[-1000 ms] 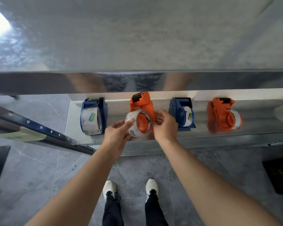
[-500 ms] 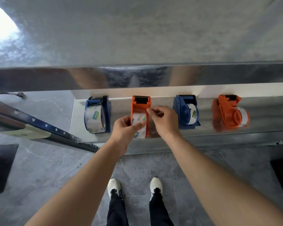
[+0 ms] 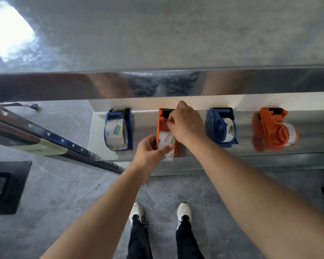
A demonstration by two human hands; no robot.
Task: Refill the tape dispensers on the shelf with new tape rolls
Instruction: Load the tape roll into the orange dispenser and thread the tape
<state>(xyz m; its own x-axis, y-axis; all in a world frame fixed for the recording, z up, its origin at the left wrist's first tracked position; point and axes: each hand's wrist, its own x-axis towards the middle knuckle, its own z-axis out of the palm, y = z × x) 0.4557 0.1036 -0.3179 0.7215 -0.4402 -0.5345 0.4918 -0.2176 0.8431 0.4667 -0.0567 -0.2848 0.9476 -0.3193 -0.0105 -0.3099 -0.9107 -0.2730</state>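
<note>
1. The head view looks down at a metal shelf carrying four tape dispensers in a row. The landmark here is the middle orange dispenser, which stands on the shelf with its toothed cutter at the far end.
2. A tape roll with printed labels sits inside the middle orange dispenser.
3. The left hand grips the near end of this dispenser, its fingers curled round the left side and the thumb lying across the roll.
4. The right hand covers the dispenser's far right part, with its fingers bunched and pinching at the frame just below the cutter. Whether a tape end lies between them is hidden.
5. Left of the landmark stands a blue dispenser with a roll in it.
6. Right of it, beyond the right hand, stands a second blue dispenser, and further right a second orange dispenser. Both are loaded.
7. Above and beyond the landmark, an upper ledge of shiny metal overhangs the row and mirrors both arms.
8. Left of the shelf a dark rail with holes runs slantwise.
9. Below the landmark lies the grey tiled floor, with the person's white shoes.
</note>
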